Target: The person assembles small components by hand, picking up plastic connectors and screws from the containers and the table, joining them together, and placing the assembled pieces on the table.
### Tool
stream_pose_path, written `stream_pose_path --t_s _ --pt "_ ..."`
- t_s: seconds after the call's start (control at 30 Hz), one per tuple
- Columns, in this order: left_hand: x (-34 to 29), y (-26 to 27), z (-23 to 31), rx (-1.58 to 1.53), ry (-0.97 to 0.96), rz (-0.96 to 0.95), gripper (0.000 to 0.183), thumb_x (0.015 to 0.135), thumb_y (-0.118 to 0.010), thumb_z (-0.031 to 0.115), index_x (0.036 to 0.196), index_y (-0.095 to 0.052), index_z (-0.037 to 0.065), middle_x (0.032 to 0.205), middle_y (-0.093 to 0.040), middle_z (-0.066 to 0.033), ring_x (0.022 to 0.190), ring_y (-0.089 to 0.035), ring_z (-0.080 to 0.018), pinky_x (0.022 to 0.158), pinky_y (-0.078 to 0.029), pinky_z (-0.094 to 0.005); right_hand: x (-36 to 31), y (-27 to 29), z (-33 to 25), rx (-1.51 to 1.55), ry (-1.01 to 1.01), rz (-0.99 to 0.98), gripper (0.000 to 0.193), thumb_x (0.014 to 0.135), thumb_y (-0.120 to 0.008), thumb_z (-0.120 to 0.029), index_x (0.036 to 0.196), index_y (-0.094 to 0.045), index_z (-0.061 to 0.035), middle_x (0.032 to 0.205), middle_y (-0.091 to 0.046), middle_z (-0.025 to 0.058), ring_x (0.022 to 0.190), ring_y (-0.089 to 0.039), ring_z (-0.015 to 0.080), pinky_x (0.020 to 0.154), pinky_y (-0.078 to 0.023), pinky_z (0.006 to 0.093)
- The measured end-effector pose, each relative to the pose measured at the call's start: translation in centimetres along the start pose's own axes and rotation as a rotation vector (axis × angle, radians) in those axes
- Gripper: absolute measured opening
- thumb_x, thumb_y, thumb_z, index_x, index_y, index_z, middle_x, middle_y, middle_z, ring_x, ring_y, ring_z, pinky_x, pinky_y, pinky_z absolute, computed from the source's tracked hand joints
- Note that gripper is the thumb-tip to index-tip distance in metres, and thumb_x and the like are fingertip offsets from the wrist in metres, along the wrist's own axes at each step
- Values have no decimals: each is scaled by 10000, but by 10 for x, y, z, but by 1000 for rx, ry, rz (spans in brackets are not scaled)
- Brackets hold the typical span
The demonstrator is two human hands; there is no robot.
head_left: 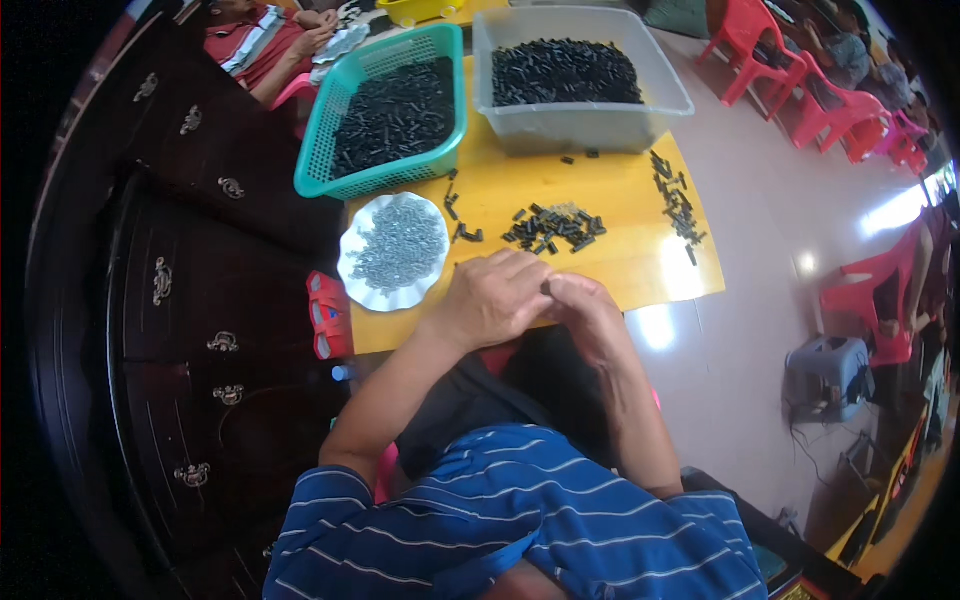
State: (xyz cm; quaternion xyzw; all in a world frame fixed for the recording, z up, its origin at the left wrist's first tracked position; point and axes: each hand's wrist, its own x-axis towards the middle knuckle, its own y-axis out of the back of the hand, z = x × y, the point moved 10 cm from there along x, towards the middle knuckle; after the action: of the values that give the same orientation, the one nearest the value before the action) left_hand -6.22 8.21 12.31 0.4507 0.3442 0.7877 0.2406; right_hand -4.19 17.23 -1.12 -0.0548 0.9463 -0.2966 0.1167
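Over the near edge of the yellow table, my left hand [498, 297] and my right hand [592, 308] meet with fingers curled together. A small dark piece [547, 287] shows at the right fingertips; most of it is covered. What the left fingers grip is hidden. Just beyond the hands lies a loose pile of short black tube-like pieces [556, 228], with some small tan bits at its back. Left of the pile, near my left wrist, a white scalloped plate [352, 240] holds many small silvery metal parts [402, 243].
Behind stand a green plastic basket [312, 178] and a translucent bin [580, 122], both holding black pieces. More pieces [678, 200] lie along the yellow table's [640, 240] right side. Dark cabinets [200, 270] flank the left. Red chairs [750, 50], a grey stool [828, 375] and seated people are around.
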Motion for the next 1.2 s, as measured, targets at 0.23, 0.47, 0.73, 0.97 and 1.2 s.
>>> stream_pose_path --t_s 0.23,0.47,0.73,0.97,1.2 --pt "-11 6 -6 -149 146 -58 358 762 -787 134 1093 -686 44 1016 -695 -120 833 -694 -293 728 -563 -386 -1 -18 -3 -59 5 -23 276 1055 -537 -268 1065 -676 -30 935 -681 15 874 -612 90 812 -473 251" --pt "-20 18 -31 -470 340 -136 120 824 -746 66 939 -732 35 797 -696 -92 686 -667 -189 614 -500 -294 -1 -29 6 -149 -15 -178 304 1058 -544 -300 987 -663 -30 883 -680 51 826 -617 120 794 -491 272" --pt "-17 49 -90 -169 392 -220 84 818 -684 45 898 -694 23 700 -648 -78 628 -637 -153 597 -494 -299 -5 -29 -4 -203 -4 -92 270 1056 -538 -245 916 -637 -36 844 -655 31 797 -596 109 793 -484 271" --pt "11 152 -134 348 428 362 342 828 -725 41 1165 -670 31 942 -708 -128 737 -668 -255 724 -546 -372 -4 -31 -5 -244 13 -121 287 1045 -564 -273 912 -642 -31 850 -669 48 824 -608 128 816 -488 286" --pt "-23 50 -108 204 359 -56 212 811 -723 74 1020 -720 38 908 -707 -137 858 -684 -325 766 -537 -421 -2 -29 3 -250 -7 -129 249 1046 -574 -258 937 -643 -45 875 -675 13 833 -605 98 810 -486 261"
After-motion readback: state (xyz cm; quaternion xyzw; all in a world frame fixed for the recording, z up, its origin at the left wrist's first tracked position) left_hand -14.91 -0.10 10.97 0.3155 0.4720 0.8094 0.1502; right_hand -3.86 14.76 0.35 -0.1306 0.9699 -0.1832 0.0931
